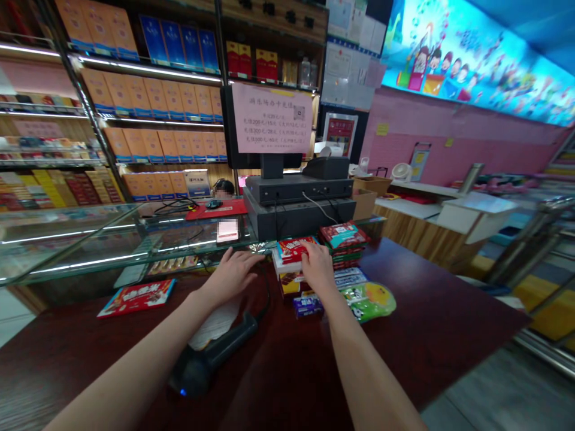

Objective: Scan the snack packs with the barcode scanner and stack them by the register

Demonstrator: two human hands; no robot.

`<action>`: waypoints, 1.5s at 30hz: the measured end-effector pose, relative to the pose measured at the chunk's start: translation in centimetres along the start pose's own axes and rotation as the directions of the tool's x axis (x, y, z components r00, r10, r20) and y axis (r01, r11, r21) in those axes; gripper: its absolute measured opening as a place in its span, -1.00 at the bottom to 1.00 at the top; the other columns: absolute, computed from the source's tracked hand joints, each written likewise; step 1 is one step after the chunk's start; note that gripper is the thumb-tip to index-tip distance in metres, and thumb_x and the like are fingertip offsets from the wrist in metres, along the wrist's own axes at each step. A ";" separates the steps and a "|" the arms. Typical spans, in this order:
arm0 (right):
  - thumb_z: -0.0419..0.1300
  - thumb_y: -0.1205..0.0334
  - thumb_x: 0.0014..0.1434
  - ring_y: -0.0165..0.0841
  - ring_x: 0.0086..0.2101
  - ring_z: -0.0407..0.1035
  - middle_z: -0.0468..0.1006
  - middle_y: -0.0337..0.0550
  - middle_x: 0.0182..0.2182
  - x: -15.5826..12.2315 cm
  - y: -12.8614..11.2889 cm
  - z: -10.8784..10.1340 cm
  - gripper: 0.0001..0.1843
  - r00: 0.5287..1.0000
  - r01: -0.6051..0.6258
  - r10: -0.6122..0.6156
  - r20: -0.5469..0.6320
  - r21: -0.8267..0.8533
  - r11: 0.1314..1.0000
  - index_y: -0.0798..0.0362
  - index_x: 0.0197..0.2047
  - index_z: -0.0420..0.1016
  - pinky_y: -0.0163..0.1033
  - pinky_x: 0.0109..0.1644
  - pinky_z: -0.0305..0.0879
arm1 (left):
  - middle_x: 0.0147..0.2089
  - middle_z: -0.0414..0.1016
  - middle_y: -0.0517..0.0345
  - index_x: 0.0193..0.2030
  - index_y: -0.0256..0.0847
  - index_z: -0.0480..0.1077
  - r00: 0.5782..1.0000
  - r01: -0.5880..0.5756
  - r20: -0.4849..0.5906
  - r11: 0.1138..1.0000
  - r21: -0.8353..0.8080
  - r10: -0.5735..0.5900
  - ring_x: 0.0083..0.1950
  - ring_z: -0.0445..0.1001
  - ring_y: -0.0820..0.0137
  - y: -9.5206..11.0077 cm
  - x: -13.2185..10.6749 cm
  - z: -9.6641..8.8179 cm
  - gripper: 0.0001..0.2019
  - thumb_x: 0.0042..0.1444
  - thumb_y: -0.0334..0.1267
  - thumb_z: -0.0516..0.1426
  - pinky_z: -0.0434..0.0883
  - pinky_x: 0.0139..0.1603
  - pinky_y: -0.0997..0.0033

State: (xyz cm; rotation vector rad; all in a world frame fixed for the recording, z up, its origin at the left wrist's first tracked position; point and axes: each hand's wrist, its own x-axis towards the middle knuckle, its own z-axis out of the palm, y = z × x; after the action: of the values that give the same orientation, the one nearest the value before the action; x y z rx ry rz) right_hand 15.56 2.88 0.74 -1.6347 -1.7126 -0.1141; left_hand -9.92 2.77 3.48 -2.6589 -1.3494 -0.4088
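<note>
My right hand [318,266] is closed on the near right edge of a red-and-blue snack packet [291,249]. That packet lies on top of a small stack of boxes, among them a brown-and-yellow chocolate box [291,282]. My left hand [234,272] hovers left of the stack with its fingers stretched out, holding nothing. Below it a black barcode scanner [215,353] rests on the dark wooden counter [278,383], partly over a white paper [215,326]. A similar red packet [138,297] lies flat at the left.
Several red-brown packets [344,236] are piled behind my right hand. Beside my right wrist are a purple packet [308,305] and a green packet [371,300]. A cash register [299,206] stands at the back. A glass display case [90,233] adjoins the counter; behind it is a person's head [223,187].
</note>
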 end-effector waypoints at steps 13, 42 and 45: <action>0.03 0.37 0.29 -0.06 0.10 0.26 0.52 -0.04 0.14 -0.3 0.3 -0.2 -0.54 0.998 -0.067 0.067 0.012 -0.055 0.996 -0.02 0.22 0.44 0.03 0.11 0.25 | 0.37 0.30 -0.08 0.48 0.10 0.01 0.996 -0.064 0.069 0.996 0.058 0.060 0.37 0.24 -0.01 3.6 3.5 1.8 -0.31 0.25 -0.19 0.15 0.03 0.40 -0.25; 0.12 0.16 0.32 -0.03 0.19 0.23 0.51 0.10 0.16 -1.1 -1.4 0.3 -0.53 0.995 -0.090 0.094 0.025 -0.113 0.989 0.04 0.26 0.37 0.08 0.15 0.14 | 0.22 0.50 -0.05 0.29 -0.10 0.22 0.992 0.098 0.103 0.938 -0.332 -0.067 0.25 0.44 0.13 1.2 0.1 1.7 -0.51 0.22 -0.20 0.10 0.19 0.36 -0.07; 0.11 0.18 0.32 -0.04 0.20 0.23 0.51 0.12 0.15 -1.4 -1.9 0.6 -0.54 0.998 -0.061 0.064 0.026 -0.101 0.993 0.06 0.26 0.37 0.09 0.16 0.13 | 0.19 0.53 -0.03 0.25 -0.12 0.27 0.992 0.122 0.079 0.899 -0.420 -0.098 0.21 0.48 0.15 0.9 -0.4 1.3 -0.53 0.18 -0.24 0.11 0.31 0.28 0.09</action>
State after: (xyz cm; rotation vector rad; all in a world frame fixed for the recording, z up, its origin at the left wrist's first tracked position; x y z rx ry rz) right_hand 13.41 1.76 0.33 -1.7694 -1.6999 -0.1482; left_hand -9.17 2.23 2.16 -2.9596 -1.5921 -0.7232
